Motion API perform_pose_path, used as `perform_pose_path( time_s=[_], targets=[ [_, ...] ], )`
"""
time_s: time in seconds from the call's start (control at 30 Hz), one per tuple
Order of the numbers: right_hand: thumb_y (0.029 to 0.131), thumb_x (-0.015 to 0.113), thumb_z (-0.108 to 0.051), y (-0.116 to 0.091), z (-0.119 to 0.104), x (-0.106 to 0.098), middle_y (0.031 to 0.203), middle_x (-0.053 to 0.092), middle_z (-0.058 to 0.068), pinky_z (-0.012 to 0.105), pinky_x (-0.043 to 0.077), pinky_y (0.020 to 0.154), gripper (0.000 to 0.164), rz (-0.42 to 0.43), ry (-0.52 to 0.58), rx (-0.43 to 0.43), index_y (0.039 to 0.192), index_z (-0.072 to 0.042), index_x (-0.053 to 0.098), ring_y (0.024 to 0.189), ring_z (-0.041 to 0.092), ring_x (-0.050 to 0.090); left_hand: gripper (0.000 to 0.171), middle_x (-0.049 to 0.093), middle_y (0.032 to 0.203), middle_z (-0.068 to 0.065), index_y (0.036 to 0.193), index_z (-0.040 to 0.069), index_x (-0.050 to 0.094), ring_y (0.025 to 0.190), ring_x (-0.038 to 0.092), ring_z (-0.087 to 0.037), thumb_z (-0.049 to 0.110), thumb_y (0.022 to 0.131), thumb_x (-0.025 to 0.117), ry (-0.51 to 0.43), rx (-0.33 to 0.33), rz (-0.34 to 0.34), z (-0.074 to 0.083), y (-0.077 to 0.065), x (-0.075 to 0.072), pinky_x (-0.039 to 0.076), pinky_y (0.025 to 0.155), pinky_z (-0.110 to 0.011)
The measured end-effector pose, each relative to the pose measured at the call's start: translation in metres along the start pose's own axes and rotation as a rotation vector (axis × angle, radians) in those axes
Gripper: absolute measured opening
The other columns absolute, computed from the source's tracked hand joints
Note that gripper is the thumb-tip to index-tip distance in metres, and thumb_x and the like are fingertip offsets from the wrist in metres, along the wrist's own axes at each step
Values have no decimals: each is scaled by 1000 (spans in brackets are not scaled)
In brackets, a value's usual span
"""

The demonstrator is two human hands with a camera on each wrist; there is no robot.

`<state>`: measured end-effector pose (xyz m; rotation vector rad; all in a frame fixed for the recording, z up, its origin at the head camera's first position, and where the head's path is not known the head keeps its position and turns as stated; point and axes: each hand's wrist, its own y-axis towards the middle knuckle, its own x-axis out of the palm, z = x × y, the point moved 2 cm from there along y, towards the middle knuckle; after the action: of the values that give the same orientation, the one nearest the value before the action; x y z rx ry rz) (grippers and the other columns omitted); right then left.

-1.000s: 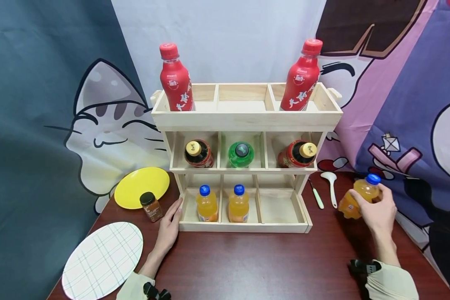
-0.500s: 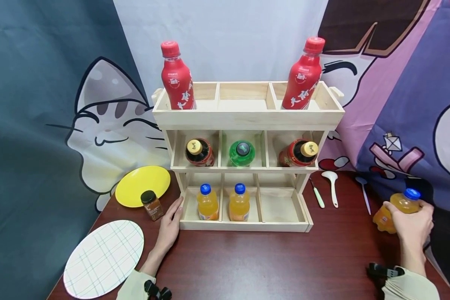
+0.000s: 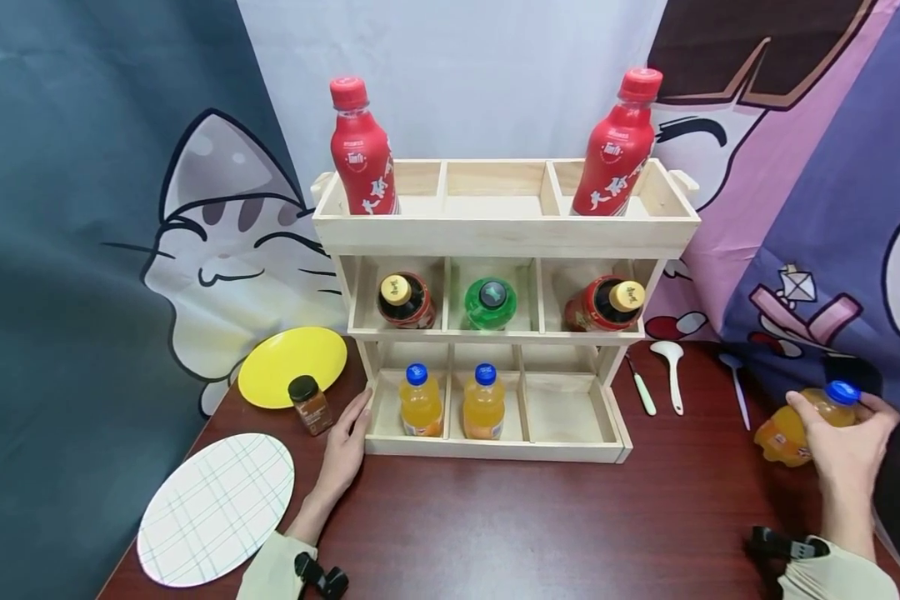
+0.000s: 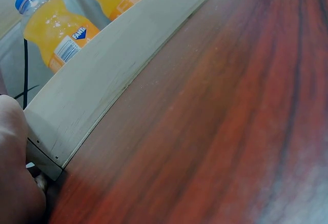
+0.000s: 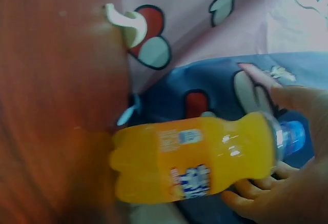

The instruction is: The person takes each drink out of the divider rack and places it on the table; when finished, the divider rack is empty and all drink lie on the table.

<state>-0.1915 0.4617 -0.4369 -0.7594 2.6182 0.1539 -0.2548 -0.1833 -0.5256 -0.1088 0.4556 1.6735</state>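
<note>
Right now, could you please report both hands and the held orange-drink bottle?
Right hand grips blue-capped plastic orange-drink bottle. Left hand touches side of pale wooden rack. Slim blue utensil nearby.

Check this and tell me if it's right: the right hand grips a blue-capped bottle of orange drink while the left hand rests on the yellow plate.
The left hand is not on the yellow plate: the head view shows it against the left side of the wooden rack. The right hand does grip the blue-capped bottle.
</note>
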Motion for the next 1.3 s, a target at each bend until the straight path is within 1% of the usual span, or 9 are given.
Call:
perform_pose_path(
  time_s=[0.2, 0.33, 0.43, 0.53, 0.63, 0.77, 0.93, 1.1, 1.3],
  targets=[
    [72, 69, -40, -18, -24, -2, 132, 31, -18, 24, 15, 110, 71, 114, -31, -275, 130, -39, 27, 131, 16, 26, 42, 39, 140, 1, 134, 25, 43, 132, 31, -18, 37, 94, 42, 13, 13, -10, -1, -1, -1, 24, 108, -41],
    [71, 71, -33, -43, -47, 5, 113, 37, -28, 19, 25, 103, 56, 213, 63, -515, 121, -35, 46, 119, 10, 39, 40, 39, 140, 5, 133, 26, 43, 131, 31, -14, 36, 94, 42, 3, 5, -3, -2, -2, -3, 24, 108, -38],
    [72, 71, -22, -65, -63, 18, 105, 53, -20, 16, 33, 92, 39, 235, 190, -731, 111, -23, 62, 105, 4, 49, 40, 40, 139, 6, 133, 27, 44, 131, 32, -12, 36, 94, 42, -2, 11, 0, -2, -3, -3, 24, 108, -37],
    [75, 69, -12, -87, -74, 38, 97, 63, -3, 14, 38, 83, 29, 124, 309, -876, 103, -7, 66, 93, 3, 54, 39, 39, 140, -1, 133, 19, 44, 131, 32, -17, 29, 95, 43, -23, 13, -11, 12, -6, -5, 23, 108, -40],
    [76, 67, -3, -110, -75, 64, 96, 64, 8, 14, 41, 78, 28, -69, 397, -893, 103, 1, 64, 87, 5, 56, 39, 39, 140, -7, 133, 12, 44, 132, 31, -21, 22, 95, 43, -44, 6, -17, 27, -10, -6, 22, 108, -41],
    [77, 64, 5, -144, -75, 94, 98, 64, 6, 15, 44, 78, 30, -350, 499, -787, 106, 8, 58, 88, 9, 57, 39, 39, 140, -11, 133, 8, 44, 132, 31, -24, 18, 95, 43, -58, 11, -23, 32, -9, -3, 22, 108, -43],
    [78, 62, 8, -192, -76, 121, 108, 56, 10, 15, 42, 89, 42, -660, 434, -718, 116, 13, 45, 103, 19, 53, 39, 39, 139, -11, 133, 8, 44, 132, 31, -23, 18, 95, 43, -75, 23, -31, 32, -7, 0, 22, 109, -42],
    [79, 66, -4, -229, -78, 152, 125, 43, 23, 38, 35, 101, 59, -886, 259, -764, 128, 7, 34, 116, 37, 41, 38, 40, 139, -11, 132, 7, 44, 131, 32, -23, 17, 95, 43, -74, 30, -19, 32, -7, -4, 22, 109, -43],
    [79, 68, -13, -257, -77, 185, 135, 36, 23, 54, 25, 104, 69, -1053, 252, -661, 134, 0, 28, 125, 40, 33, 39, 40, 139, -12, 132, 7, 44, 131, 33, -24, 17, 95, 43, -61, 47, -19, 33, -7, -5, 24, 108, -44]
  ],
)
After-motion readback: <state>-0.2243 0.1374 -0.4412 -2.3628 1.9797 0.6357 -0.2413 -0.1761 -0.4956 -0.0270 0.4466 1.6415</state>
